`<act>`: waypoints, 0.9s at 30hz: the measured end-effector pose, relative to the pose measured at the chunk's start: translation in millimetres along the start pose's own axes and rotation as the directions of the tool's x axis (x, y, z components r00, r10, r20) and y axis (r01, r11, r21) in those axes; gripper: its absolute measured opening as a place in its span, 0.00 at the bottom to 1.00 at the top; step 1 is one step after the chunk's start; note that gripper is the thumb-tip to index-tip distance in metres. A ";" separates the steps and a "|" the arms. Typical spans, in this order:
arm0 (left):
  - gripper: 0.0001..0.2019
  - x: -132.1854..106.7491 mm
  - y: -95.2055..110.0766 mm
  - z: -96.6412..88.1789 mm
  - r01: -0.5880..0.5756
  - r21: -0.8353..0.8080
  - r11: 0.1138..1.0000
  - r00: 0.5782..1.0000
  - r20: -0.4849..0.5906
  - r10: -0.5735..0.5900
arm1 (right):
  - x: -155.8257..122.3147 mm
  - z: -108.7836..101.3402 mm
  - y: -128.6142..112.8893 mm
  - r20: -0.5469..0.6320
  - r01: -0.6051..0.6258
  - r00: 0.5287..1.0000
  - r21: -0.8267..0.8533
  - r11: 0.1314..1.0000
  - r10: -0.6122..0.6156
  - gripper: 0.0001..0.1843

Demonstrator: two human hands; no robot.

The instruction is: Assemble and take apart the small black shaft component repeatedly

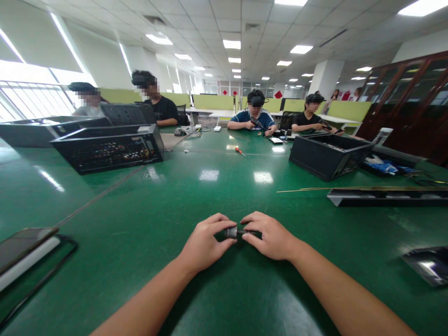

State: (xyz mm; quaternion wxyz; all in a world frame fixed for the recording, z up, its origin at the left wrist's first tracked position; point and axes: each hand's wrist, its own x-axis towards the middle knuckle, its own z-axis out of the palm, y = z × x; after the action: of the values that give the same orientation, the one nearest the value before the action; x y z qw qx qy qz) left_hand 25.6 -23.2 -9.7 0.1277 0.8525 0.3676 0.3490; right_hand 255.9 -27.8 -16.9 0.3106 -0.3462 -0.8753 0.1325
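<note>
Both my hands rest on the green table (210, 196), meeting over a small dark cylindrical object (234, 232). My left hand (206, 242) curls its fingers round the object's left, thicker grey end. My right hand (268, 235) pinches its thinner black right end between thumb and fingers. What the object is I cannot make out; most of it is hidden by my fingers.
A black computer case (108, 148) stands at the far left, another open black case (327, 156) at the right with a long black panel (385, 197) in front. A phone (21, 242) lies at the left edge. A red-handled screwdriver (240, 150) lies mid-table. Several people sit at the far end.
</note>
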 end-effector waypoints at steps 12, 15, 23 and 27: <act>0.15 -1.2 -2.2 -0.5 0.031 -0.010 0.999 0.999 0.010 -0.030 | -0.3 -1.6 -0.6 -0.002 -0.009 1.000 0.009 1.000 0.009 0.09; 0.15 -1.3 -2.5 -0.5 0.032 -0.014 0.999 0.999 0.008 -0.032 | -0.8 -1.8 0.2 0.002 -0.010 1.000 0.009 1.000 0.010 0.09; 0.15 -1.7 -4.1 -0.3 0.027 -0.008 1.000 1.000 0.000 -0.027 | -0.8 -2.7 -0.2 0.011 -0.021 1.000 0.022 1.000 0.021 0.09; 0.15 -1.7 -4.7 -0.7 0.029 -0.014 0.999 1.000 -0.002 -0.029 | -0.7 -3.1 0.1 0.007 -0.024 1.000 0.024 0.999 0.024 0.10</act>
State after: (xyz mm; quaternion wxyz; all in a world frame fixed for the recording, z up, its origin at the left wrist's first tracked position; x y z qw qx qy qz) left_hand 21.8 -21.2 -12.2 0.1383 0.8458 0.3778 0.3503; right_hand 258.3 -28.2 -14.9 0.3100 -0.3526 -0.8704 0.1482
